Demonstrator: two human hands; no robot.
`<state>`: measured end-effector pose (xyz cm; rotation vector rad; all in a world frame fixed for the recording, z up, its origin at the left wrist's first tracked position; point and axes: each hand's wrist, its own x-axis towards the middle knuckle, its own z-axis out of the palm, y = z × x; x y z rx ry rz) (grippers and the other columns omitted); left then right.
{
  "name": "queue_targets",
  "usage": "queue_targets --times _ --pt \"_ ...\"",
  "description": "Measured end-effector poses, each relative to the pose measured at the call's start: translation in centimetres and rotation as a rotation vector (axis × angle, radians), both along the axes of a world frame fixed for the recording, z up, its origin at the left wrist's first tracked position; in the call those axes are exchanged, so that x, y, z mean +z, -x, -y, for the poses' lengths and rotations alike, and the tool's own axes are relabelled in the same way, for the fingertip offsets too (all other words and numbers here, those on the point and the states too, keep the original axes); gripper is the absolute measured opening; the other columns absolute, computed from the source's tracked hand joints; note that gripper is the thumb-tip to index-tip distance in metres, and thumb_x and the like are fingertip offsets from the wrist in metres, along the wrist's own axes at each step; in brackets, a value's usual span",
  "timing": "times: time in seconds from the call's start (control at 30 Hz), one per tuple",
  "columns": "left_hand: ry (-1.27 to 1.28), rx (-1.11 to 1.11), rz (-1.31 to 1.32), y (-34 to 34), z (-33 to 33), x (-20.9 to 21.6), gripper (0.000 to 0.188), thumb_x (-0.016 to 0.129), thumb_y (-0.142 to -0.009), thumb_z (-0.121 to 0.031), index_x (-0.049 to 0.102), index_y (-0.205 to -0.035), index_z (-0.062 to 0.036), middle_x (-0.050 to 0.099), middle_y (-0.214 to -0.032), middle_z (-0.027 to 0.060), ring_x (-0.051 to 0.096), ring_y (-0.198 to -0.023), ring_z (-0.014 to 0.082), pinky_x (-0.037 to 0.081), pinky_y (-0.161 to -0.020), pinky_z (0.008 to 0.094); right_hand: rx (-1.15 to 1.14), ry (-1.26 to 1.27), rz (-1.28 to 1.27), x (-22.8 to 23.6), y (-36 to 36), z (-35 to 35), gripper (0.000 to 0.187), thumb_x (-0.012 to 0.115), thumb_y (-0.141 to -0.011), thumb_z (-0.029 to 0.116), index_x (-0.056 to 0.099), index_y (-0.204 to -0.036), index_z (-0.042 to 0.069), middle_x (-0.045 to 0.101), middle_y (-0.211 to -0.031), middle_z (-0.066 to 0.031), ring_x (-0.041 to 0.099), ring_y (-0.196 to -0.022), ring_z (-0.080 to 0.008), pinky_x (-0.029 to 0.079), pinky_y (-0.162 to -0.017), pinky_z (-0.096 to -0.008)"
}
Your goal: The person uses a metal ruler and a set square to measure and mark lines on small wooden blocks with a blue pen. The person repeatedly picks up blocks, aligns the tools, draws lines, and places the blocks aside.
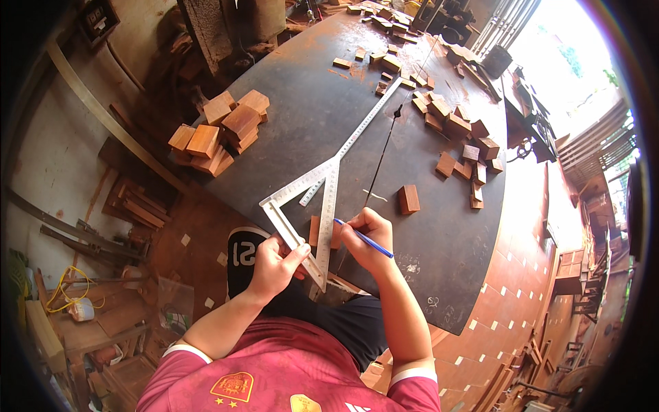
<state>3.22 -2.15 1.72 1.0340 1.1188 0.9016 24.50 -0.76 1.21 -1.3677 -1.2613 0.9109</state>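
Observation:
My left hand (277,264) is closed on the thick edge of a silver triangular square (295,184), near the table's front edge. Beneath the square lies a reddish-brown wood block (314,231), partly covered by it. In my right hand (371,240) is a blue pen (374,246), its tip at the long marked edge of the square, over the block. A steel ruler (371,117) rests on the dark table, running under the square's upper corner. One loose wood block (408,200) stands just beyond my right hand.
Many small wood blocks (456,127) are scattered along the dark table's (274,103) right and far sides. Stacked blocks (240,122) sit at its left edge. A thin dark slot (384,151) runs along the tabletop. Wood pieces (141,202) lie at the left.

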Motion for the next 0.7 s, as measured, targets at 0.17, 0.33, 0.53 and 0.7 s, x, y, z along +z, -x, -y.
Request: queue_targets --times 0.17,0.33,0.53,0.7 --pt "0.001 0.002 -0.013 -0.1 -0.1 0.2 0.015 0.068 -0.095 -0.012 0.064 -0.103 0.0007 0.070 -0.081 0.0062 0.067 -0.060 0.0106 0.055 -0.048 0.0233 0.005 0.015 -0.030 -0.2 -0.1 0.0 0.020 0.073 -0.082 0.005 0.057 -0.071 -0.001 0.069 -0.068 -0.0085 0.061 -0.065 -0.0058 0.049 -0.054 -0.0261" --pt "-0.010 -0.002 -0.025 -0.1 -0.1 0.0 0.017 0.068 -0.095 -0.012 0.064 -0.104 0.0010 0.069 -0.080 0.0061 0.067 -0.061 0.0109 0.055 -0.049 0.0235 0.087 0.072 0.020 -0.3 -0.8 0.2 0.025 0.073 -0.077 0.005 0.053 -0.063 0.001 0.061 -0.060 -0.0030 0.053 -0.058 -0.0048 0.043 -0.049 -0.0274" --pt "0.022 -0.004 0.017 0.2 -0.1 -0.1 0.017 0.068 -0.095 -0.012 0.063 -0.106 0.0010 0.069 -0.081 0.0060 0.068 -0.062 0.0115 0.056 -0.050 0.0240 0.381 0.267 -0.119 1.8 -1.8 0.8 0.022 0.069 -0.073 0.002 0.051 -0.061 0.002 0.054 -0.058 0.0007 0.047 -0.056 -0.0046 0.036 -0.047 -0.0270" --pt "0.053 -0.011 0.142 1.3 -0.3 -0.3 0.016 0.069 -0.095 -0.011 0.064 -0.105 0.0012 0.071 -0.084 0.0064 0.069 -0.066 0.0117 0.059 -0.055 0.0249 0.210 0.127 -0.331 1.0 -3.0 0.5 0.018 0.065 -0.075 -0.004 0.051 -0.065 0.003 0.055 -0.064 0.0011 0.047 -0.059 -0.0036 0.038 -0.051 -0.0242"
